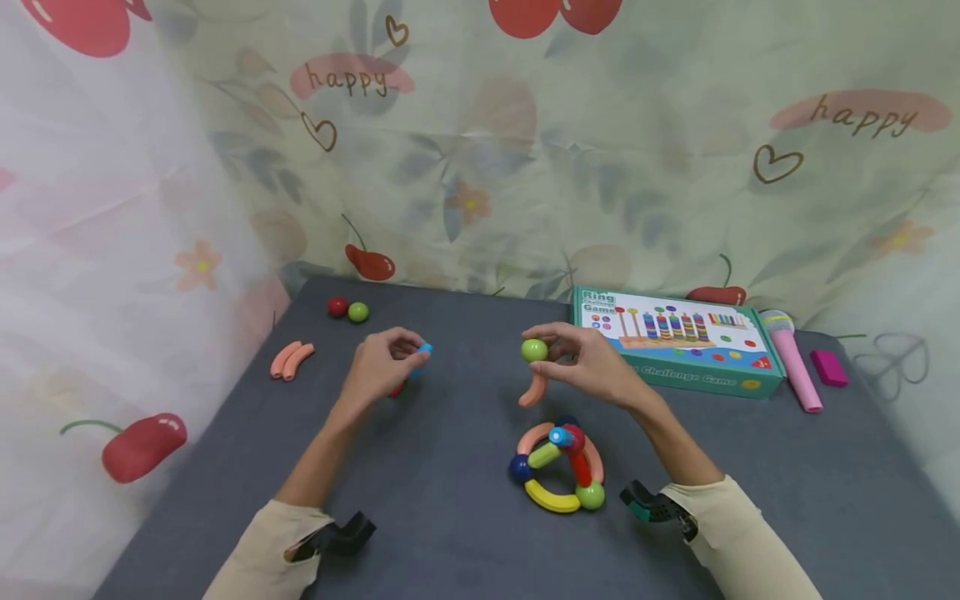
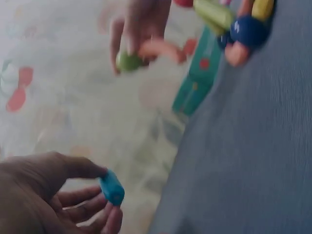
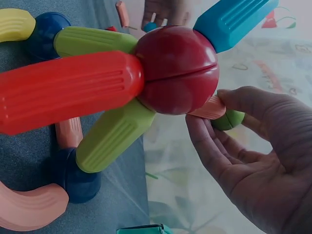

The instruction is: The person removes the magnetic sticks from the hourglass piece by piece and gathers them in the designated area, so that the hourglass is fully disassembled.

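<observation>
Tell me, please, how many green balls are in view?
3: one green ball at the table's far left, one in the right hand, one on the built toy.

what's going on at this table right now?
A person is putting together a toy of rods and balls on a grey table. The right hand holds up a green ball with a curved pink rod hanging from it. The left hand pinches a small blue piece. A half-built structure sits below the right hand. Spare balls, pink rods and a game box lie around.
</observation>
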The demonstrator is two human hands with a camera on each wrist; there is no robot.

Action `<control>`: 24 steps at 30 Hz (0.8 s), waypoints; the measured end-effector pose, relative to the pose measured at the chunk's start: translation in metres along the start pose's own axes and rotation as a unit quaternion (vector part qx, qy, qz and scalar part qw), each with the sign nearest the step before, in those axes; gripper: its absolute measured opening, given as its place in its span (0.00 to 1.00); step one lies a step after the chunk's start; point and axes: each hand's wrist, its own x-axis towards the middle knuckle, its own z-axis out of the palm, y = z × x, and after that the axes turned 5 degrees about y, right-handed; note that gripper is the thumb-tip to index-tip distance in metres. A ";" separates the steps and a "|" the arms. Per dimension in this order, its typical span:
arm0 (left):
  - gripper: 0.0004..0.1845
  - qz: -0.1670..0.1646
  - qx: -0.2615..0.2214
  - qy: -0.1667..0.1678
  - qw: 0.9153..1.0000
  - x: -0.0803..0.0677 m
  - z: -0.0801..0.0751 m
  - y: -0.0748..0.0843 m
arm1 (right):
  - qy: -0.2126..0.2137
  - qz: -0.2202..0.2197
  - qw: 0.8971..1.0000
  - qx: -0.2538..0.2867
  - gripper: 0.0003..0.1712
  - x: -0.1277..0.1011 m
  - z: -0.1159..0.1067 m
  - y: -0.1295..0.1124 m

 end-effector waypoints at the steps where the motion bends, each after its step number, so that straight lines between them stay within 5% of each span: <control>1: 0.10 -0.006 0.018 0.002 1.000 0.002 -0.006 -0.006 | -0.004 0.001 1.000 0.006 0.21 0.000 0.000 -0.005; 5: 0.11 -0.028 0.102 0.018 0.994 0.009 -0.020 -0.028 | -0.019 0.008 1.000 0.021 0.21 0.000 -0.001 -0.017; 10: 0.12 -0.056 0.158 -0.001 0.986 0.012 -0.020 -0.049 | -0.024 0.021 0.999 0.030 0.21 0.003 0.002 -0.012; 19: 0.13 -0.022 0.158 -0.032 0.987 0.010 -0.008 -0.052 | -0.022 0.039 0.998 0.042 0.21 0.008 0.007 0.021; 24: 0.15 0.001 0.159 -0.033 0.987 0.009 -0.003 -0.050 | -0.023 0.036 0.998 0.050 0.20 0.008 0.007 0.017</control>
